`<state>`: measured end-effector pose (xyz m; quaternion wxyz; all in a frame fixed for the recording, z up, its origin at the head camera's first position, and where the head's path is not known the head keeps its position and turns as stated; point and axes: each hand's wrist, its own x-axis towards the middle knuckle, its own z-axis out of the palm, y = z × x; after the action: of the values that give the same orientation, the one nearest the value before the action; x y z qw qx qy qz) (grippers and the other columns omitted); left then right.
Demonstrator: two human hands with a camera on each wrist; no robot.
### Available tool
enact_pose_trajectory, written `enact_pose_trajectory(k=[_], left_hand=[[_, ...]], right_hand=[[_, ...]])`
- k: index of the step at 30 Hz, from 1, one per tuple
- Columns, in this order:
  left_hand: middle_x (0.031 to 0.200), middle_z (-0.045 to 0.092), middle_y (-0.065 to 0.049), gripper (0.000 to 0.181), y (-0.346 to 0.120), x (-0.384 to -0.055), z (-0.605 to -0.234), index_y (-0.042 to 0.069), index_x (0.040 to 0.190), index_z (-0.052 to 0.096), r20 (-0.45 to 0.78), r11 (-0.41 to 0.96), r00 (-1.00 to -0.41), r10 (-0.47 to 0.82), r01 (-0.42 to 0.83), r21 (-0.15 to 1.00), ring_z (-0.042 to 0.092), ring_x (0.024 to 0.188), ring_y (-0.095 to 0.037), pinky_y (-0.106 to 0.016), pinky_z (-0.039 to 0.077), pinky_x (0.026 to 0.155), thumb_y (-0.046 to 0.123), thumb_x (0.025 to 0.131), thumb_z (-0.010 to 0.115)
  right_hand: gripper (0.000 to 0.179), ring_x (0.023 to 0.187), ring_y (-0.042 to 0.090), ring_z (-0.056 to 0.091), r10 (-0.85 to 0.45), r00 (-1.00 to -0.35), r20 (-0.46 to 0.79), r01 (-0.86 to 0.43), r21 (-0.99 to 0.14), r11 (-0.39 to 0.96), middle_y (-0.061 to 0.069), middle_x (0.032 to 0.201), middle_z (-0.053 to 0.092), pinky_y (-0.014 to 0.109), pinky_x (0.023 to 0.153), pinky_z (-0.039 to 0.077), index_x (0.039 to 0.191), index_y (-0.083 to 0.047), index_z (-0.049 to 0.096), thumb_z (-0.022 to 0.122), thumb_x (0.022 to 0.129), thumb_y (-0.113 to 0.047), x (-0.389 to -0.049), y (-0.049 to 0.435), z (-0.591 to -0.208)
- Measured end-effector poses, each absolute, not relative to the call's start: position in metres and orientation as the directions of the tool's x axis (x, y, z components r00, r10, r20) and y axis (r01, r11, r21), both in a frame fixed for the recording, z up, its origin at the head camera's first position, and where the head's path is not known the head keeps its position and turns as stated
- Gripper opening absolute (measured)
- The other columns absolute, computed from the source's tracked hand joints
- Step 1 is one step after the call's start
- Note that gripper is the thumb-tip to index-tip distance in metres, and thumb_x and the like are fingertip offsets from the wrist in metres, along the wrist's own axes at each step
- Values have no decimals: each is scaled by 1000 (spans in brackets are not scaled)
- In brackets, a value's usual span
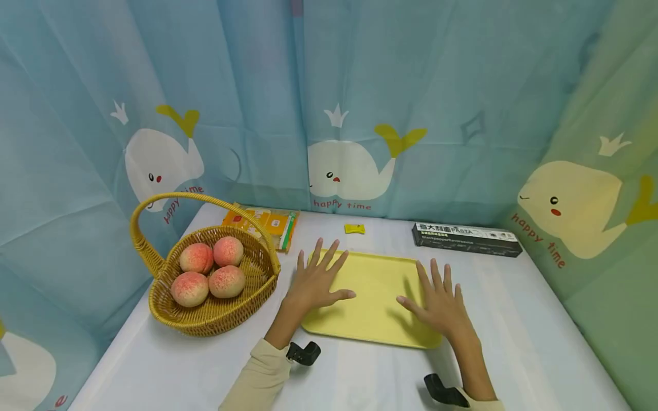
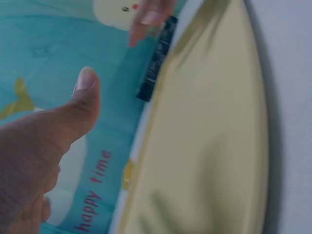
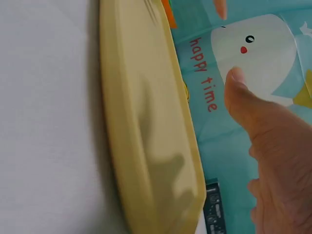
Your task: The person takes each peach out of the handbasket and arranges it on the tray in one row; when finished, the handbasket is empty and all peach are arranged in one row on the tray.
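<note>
In the head view a yellow rectangular tray [image 1: 377, 291] lies on the white table with bare surface showing. My left hand [image 1: 315, 285] is over its left end, fingers spread and straight, holding nothing. Over the right end is my right hand [image 1: 439, 302], also with spread fingers and nothing held. Both hands cast shadows on the tray. The left wrist view shows my left thumb [image 2: 85, 95] extended beside the tray [image 2: 209, 122]. My right thumb [image 3: 239, 92] is likewise stretched out in the right wrist view, the tray [image 3: 151, 117] to its left.
A wicker basket [image 1: 216, 325] with a tall handle holds several peaches [image 1: 226, 281] at left. Behind it lies an orange food packet [image 1: 288, 231]. A small yellow wrapped piece [image 1: 354, 228] sits behind the tray, and a black pasta box [image 1: 468, 240] at back right. Curtains [image 1: 437, 68] surround the table.
</note>
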<state>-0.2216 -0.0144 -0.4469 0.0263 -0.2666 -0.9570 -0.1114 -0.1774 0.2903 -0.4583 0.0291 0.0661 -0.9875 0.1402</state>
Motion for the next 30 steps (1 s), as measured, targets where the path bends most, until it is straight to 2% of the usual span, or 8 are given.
enact_pose_trajectory(k=[3, 5, 10, 12, 15, 21, 27, 30], left_hand=[[166, 0, 2, 87, -22, -216, -437, 27, 157, 20, 80, 789, -829, 553, 552, 271, -3, 152, -32, -67, 13, 115, 74, 88, 45], [166, 4, 1, 83, -28, -214, -430, 25, 156, 25, 71, 739, -795, 602, 588, 328, 1, 152, -32, -64, 15, 116, 70, 89, 47], [161, 28, -2, 71, -47, -204, -412, 19, 151, 39, 46, 607, -729, 683, 602, 519, 25, 149, -26, -52, 28, 116, 56, 93, 56], [156, 38, -1, 66, -56, -198, -405, 18, 149, 43, 39, 564, -719, 694, 576, 591, 35, 145, -22, -46, 32, 116, 51, 93, 59], [148, 49, 0, 60, -72, -193, -398, 17, 146, 47, 54, 520, -708, 704, 566, 640, 43, 139, -18, -40, 36, 113, 46, 94, 61], [141, 56, -1, 54, -112, -186, -382, 14, 140, 54, 136, 485, -724, 676, 577, 658, 50, 133, -20, -44, 41, 109, 44, 95, 61], [133, 62, -3, 44, -154, -189, -367, 15, 135, 58, 217, 487, -777, 591, 558, 672, 60, 120, -23, -43, 50, 96, 33, 95, 64], [129, 64, -5, 39, -174, -191, -363, 17, 133, 60, 217, 477, -814, 539, 507, 718, 60, 118, -22, -38, 50, 97, 28, 95, 65]], right_hand=[[93, 144, 57, -1, -124, -989, 82, -145, -332, 932, 32, 159, 3, 79, 103, 14, 157, -7, 11, 55, 93, -57, -173, 294, -463], [92, 143, 58, 2, -115, -991, 73, -135, -381, 915, 33, 159, 4, 79, 101, 18, 157, -5, 11, 56, 94, -54, -169, 298, -467], [94, 144, 56, 6, -97, -995, 28, -97, -527, 844, 32, 159, 4, 79, 98, 21, 157, -4, 8, 61, 93, -49, -159, 308, -479], [96, 143, 56, 9, -105, -994, 43, -111, -575, 810, 33, 158, 5, 78, 101, 20, 156, -2, 10, 65, 91, -45, -155, 311, -484], [99, 141, 58, 12, -130, -986, 100, -164, -631, 758, 36, 156, 10, 75, 105, 18, 154, 4, 13, 73, 86, -37, -151, 313, -492], [109, 139, 59, 17, -167, -973, 160, -231, -689, 687, 38, 154, 16, 74, 104, 20, 152, 9, 14, 83, 76, -26, -145, 316, -503], [124, 140, 59, 12, -180, -975, 130, -218, -713, 666, 35, 157, 9, 74, 105, 19, 155, 4, 6, 89, 67, -25, -143, 316, -506], [128, 140, 60, 9, -199, -971, 131, -231, -719, 655, 35, 157, 5, 76, 104, 17, 155, 3, 4, 91, 64, -24, -144, 316, -506]])
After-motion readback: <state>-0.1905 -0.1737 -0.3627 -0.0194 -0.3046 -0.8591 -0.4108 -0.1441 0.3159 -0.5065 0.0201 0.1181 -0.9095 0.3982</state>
